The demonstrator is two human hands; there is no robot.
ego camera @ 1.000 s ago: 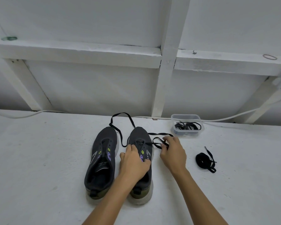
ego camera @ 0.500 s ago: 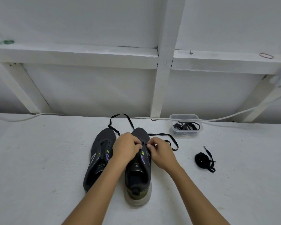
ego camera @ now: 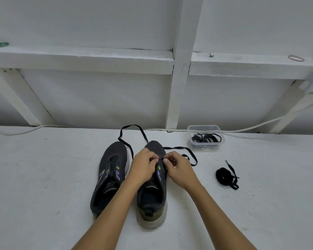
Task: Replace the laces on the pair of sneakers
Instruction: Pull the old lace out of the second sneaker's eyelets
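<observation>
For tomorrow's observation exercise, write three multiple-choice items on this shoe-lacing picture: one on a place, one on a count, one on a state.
1. Where does the clear plastic container stand?
A. behind and right of the sneakers
B. between the sneakers
C. left of both sneakers

2. How many sneakers are on the table?
A. one
B. two
C. three

3. What are the hands doing?
A. resting flat on the table
B. lifting the container
C. pinching a lace at the right sneaker

Answers:
1 A: it sits near the wall, right of the right sneaker.
2 B: the left sneaker lies beside the right one.
3 C: the left hand and right hand meet at the black lace by the eyelets.
</observation>
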